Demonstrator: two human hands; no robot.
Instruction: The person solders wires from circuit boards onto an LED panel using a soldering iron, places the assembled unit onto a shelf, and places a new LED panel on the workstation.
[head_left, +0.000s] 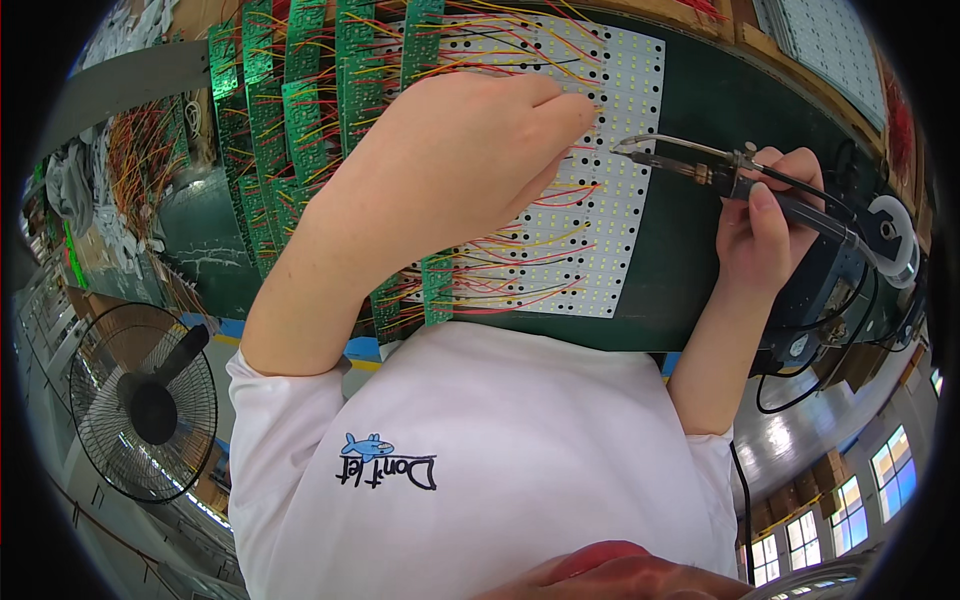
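Note:
A white board (622,225) dotted with small yellowish chips and black holes lies on the dark green bench. Over it, my left hand (480,150) is closed, fingertips pinched; a red wire (585,148) pokes out beside them, though the palm side is hidden. In my right hand (765,225) is a soldering iron (705,175) with a curved metal feed tube, its tip pointing left, close to the wire end. Red, yellow and black wires run from several green circuit boards (300,115) on the left onto the white board.
A white spool (893,240) stands at the right beside a dark blue box (805,310) with black cables. Bundled wires (150,150) lie at the far left. A black fan (150,405) is at lower left. Wooden edging (780,55) borders the bench's far side.

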